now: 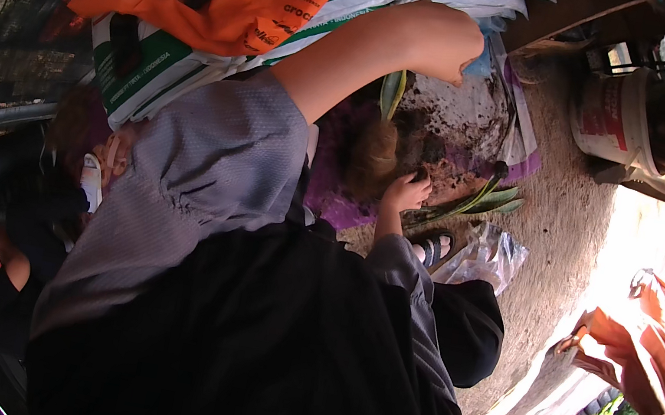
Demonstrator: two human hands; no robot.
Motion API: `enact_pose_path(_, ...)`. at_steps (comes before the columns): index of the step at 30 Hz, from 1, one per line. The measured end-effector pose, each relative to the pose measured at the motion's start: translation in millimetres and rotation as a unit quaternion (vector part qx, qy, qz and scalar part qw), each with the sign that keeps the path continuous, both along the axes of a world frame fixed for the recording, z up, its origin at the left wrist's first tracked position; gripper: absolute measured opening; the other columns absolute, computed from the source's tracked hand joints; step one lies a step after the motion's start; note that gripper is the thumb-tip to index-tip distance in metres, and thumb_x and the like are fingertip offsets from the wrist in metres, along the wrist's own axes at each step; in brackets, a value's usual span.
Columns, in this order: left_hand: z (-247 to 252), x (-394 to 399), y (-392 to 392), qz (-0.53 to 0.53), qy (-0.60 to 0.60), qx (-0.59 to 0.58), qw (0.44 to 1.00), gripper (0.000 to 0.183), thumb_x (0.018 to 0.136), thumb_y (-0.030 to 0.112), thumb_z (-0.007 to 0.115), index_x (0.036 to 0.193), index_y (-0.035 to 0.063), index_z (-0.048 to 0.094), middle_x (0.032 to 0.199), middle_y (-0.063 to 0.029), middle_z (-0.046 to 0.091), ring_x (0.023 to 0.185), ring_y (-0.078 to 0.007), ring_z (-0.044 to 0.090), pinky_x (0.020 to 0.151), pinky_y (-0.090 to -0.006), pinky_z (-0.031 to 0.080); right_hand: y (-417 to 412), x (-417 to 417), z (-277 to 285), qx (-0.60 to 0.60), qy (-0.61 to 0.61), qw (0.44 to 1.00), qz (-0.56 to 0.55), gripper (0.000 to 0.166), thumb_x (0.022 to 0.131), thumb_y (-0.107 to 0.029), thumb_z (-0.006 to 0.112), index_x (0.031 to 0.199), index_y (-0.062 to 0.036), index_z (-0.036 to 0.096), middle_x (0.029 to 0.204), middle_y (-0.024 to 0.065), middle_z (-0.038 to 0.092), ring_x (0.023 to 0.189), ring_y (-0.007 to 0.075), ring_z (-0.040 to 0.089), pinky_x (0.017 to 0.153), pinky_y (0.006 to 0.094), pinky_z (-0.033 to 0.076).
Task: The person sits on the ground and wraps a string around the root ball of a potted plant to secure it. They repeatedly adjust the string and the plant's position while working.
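Observation:
My left hand (455, 47) is curled into a fist above a purple-and-white plastic sack (352, 207) spread on the ground. Blue plastic (480, 67) shows just behind it; whether the fist holds anything is hidden. Lower down, my right hand (407, 192) has bent fingers against a dark clump of soil (422, 173); its grip is partly hidden. Long snake plant leaves (492, 200) lie beside that hand. To its left sits a round brown fibrous ball (375, 152) with an upright snake plant leaf (392, 93) rising from it. Loose reddish-brown soil (452, 184) covers part of the sack.
Green-and-white sacks (149, 78) are stacked at upper left, with an orange bag (233, 13) on top. A clear plastic bag (489, 257) lies near my sandalled foot (434, 249). A white bucket (611, 119) stands at right. Another person's foot (93, 180) is at left.

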State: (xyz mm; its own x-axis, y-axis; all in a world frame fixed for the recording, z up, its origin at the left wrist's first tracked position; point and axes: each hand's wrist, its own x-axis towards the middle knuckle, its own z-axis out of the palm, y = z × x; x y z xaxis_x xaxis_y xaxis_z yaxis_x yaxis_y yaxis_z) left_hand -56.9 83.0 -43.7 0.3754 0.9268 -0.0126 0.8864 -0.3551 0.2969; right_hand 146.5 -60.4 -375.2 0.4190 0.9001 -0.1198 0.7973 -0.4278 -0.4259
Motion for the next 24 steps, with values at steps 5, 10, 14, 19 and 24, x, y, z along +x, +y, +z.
enact_pose_path(5, 10.1, -1.2, -6.5, 0.004, 0.005, -0.035, 0.999, 0.026, 0.073, 0.031, 0.068, 0.069, 0.0049, 0.066, 0.066, -0.0116, 0.061, 0.067, -0.0278, 0.062, 0.059, -0.0401, 0.048, -3.1, 13.1, 5.8, -0.098, 0.004, 0.994, -0.048, 0.034, 0.079, -0.018, 0.054, 0.111, -0.0089, 0.052, 0.11, 0.0099, 0.052, 0.107, 0.0291, 0.048, 0.088, 0.0515, 0.033)
enact_pose_path(10, 0.1, 13.1, -9.3, -0.003, -0.039, 0.009, 0.999, 0.028, 0.076, 0.03, 0.065, 0.094, 0.0091, 0.063, 0.093, -0.008, 0.062, 0.088, -0.0262, 0.06, 0.074, -0.0379, 0.048, 12.4, -21.7, 39.6, -0.049, 0.025, 0.992, -0.114, 0.033, 0.075, -0.012, 0.053, 0.108, -0.0131, 0.056, 0.109, 0.0068, 0.054, 0.106, 0.0273, 0.049, 0.085, 0.056, 0.033)
enact_pose_path(14, 7.4, 27.8, -42.9, -0.039, -0.129, 0.004, 0.991, 0.029, 0.079, 0.026, 0.062, 0.103, 0.0102, 0.06, 0.1, -0.0079, 0.06, 0.094, -0.0277, 0.057, 0.08, -0.0381, 0.046, 40.0, -90.6, 89.2, 0.105, 0.17, 0.979, -0.049, 0.032, 0.076, -0.01, 0.052, 0.107, -0.0112, 0.057, 0.109, 0.0098, 0.056, 0.099, 0.0277, 0.053, 0.083, 0.0479, 0.037)
enact_pose_path(19, -0.6, 43.7, -100.6, -0.123, -0.196, 0.014, 0.973, 0.031, 0.077, 0.027, 0.063, 0.104, 0.0121, 0.06, 0.099, -0.0078, 0.061, 0.09, -0.0263, 0.06, 0.077, -0.0377, 0.049, 37.5, -157.7, 163.1, 0.22, -0.043, 0.969, 0.102, 0.029, 0.078, -0.006, 0.05, 0.107, -0.0055, 0.054, 0.098, 0.0152, 0.058, 0.084, 0.0301, 0.058, 0.074, 0.0369, 0.044)
enact_pose_path(24, 15.4, 36.7, -174.5, -0.009, -0.112, 0.006, 0.994, 0.028, 0.078, 0.033, 0.062, 0.103, 0.0201, 0.063, 0.108, 0.0024, 0.061, 0.099, -0.0174, 0.056, 0.093, -0.0364, 0.026, -31.8, -180.6, 254.0, 0.239, 0.244, 0.92, 0.19, 0.029, 0.077, -0.004, 0.051, 0.107, -0.0064, 0.053, 0.094, 0.0146, 0.055, 0.083, 0.0307, 0.055, 0.075, 0.0384, 0.042)
